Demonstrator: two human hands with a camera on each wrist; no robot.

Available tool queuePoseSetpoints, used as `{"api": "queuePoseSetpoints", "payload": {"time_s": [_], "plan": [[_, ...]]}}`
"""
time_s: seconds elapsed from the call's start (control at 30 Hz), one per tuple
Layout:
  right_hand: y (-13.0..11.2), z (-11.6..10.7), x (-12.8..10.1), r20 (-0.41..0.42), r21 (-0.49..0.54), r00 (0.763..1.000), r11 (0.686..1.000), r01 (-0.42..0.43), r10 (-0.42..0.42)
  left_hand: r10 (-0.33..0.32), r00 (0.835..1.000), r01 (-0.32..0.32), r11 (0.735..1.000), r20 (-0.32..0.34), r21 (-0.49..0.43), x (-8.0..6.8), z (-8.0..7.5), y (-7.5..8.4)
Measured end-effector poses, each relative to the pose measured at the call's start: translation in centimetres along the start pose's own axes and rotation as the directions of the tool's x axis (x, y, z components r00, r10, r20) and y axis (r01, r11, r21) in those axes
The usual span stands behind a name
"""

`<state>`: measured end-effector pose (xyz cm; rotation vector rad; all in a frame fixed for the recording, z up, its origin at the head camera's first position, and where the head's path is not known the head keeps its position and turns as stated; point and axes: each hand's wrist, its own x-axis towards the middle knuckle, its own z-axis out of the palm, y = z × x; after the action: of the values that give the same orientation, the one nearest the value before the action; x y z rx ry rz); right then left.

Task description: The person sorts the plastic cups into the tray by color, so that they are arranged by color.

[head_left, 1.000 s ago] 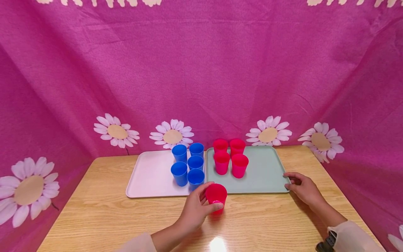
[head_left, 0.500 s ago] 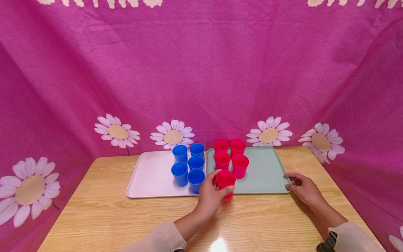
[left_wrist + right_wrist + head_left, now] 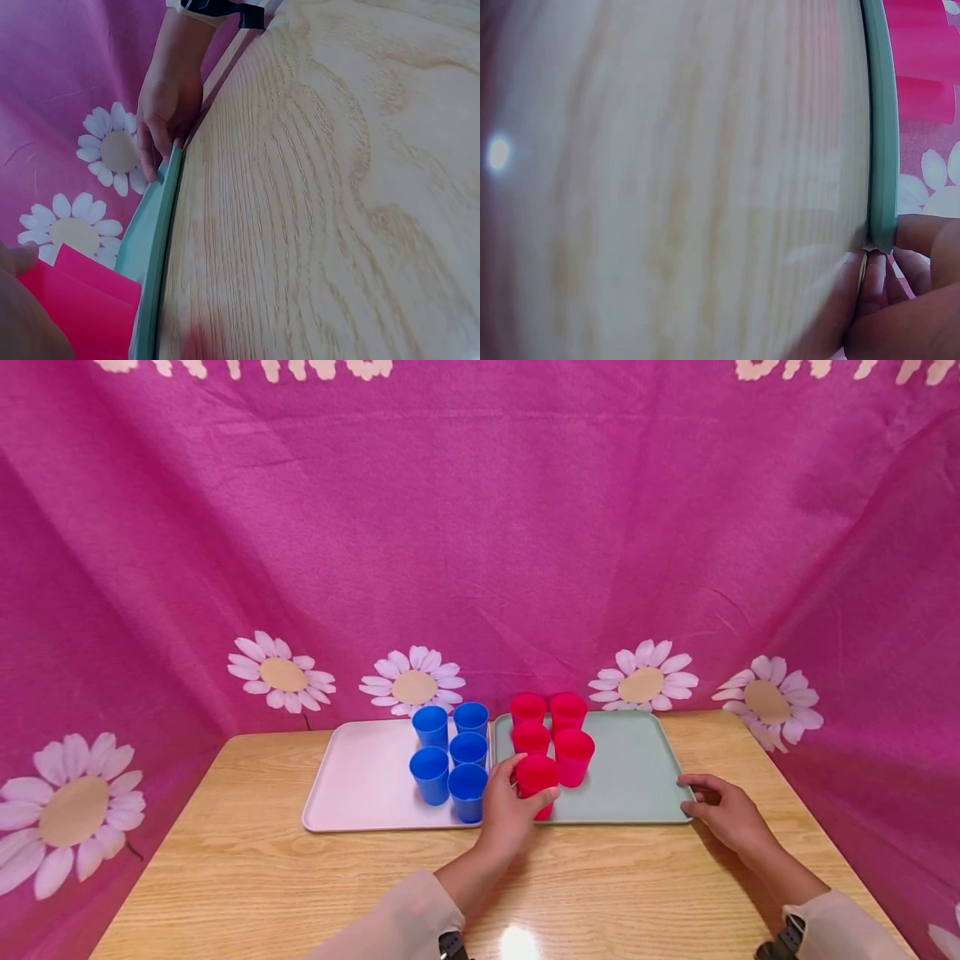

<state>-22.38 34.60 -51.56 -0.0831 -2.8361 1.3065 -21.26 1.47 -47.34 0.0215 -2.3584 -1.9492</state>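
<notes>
My left hand (image 3: 507, 814) grips a red plastic cup (image 3: 537, 777), thumb on its near side and fingers round its left. The cup is upright at the front left of the pale green tray (image 3: 630, 789), just in front of the other red cups (image 3: 573, 758). In the left wrist view, this red cup (image 3: 86, 307) shows close beside the tray's edge. My right hand (image 3: 726, 814) holds the tray's front right corner between thumb and fingers. In the right wrist view, the fingers (image 3: 919, 232) lie right at the end of the tray's rim (image 3: 883, 150).
A white tray (image 3: 352, 785) adjoins the green one on the left. Several blue cups (image 3: 430, 777) stand upright on its right side, close to my left hand. Both trays lie on a wooden table (image 3: 300, 893), with a pink flowered cloth (image 3: 480, 527) behind and at the sides.
My left hand has carried the red cup forward and slightly right, from in front of the trays to the green tray's front left. My right hand has stayed at the tray corner.
</notes>
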Motion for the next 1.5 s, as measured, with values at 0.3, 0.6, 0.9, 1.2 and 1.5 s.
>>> {"api": "queuePoseSetpoints", "payload": {"time_s": [0.3, 0.6, 0.9, 1.2, 1.5], "plan": [[0.2, 0.0, 0.1, -0.001, -0.014, 1.0, 1.0, -0.001, 0.001, -0.018, 1.0, 0.018, 1.0, -0.007, 0.014, 0.1, 0.8, 0.0], [0.2, 0.0, 0.1, 0.009, -0.009, 1.0, 1.0, -0.006, 0.006, -0.034, 0.999, 0.034, 0.999, -0.029, 0.022, 0.5, 1.4, -0.2], [0.2, 0.0, 0.1, 0.007, -0.007, 1.0, 1.0, -0.005, 0.005, 0.004, 1.0, -0.003, 1.0, -0.029, 0.029, 0.3, 1.6, -0.4], [0.3, 0.1, 0.1, 0.018, -0.003, 1.0, 1.0, -0.01, 0.01, 0.011, 0.999, -0.009, 0.999, -0.038, 0.054, 0.0, 1.6, -0.3], [0.3, 0.1, 0.1, 0.011, -0.006, 1.0, 1.0, -0.008, 0.008, -0.029, 1.0, 0.029, 0.999, -0.003, 0.03, -0.6, 1.4, -0.7]]}}
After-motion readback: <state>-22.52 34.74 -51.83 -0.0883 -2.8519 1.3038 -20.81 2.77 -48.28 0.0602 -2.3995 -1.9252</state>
